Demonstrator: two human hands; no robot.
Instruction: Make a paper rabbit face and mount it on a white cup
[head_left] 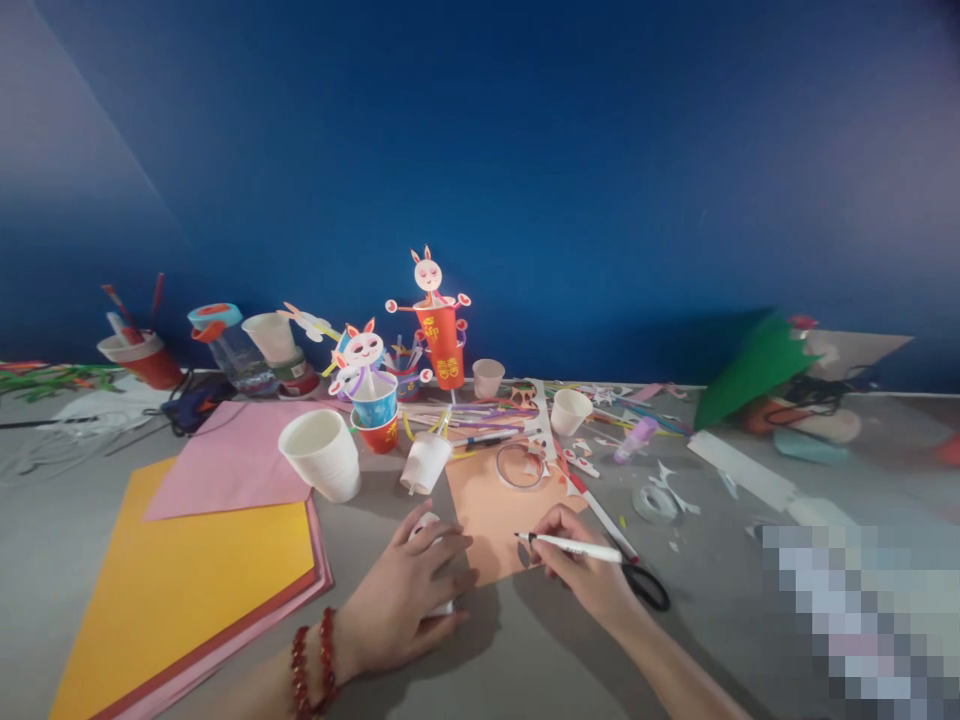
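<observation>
Head | 2 hands (412,590) | right: 1 marker (581,548) | 1 peach sheet (484,520)

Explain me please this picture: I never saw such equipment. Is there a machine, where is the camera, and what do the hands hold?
There is no robot here, only a person working with two bare hands. The single picture comes from a camera worn on the head, looking forward and down.

The right hand holds a white pen, its dark tip at the peach-coloured paper. The left hand lies over a white object, mostly hidden by the fingers.

On the grey table lie yellow paper and pink paper. Behind the hands stand a large white cup and a red cup figure with a rabbit face.
</observation>
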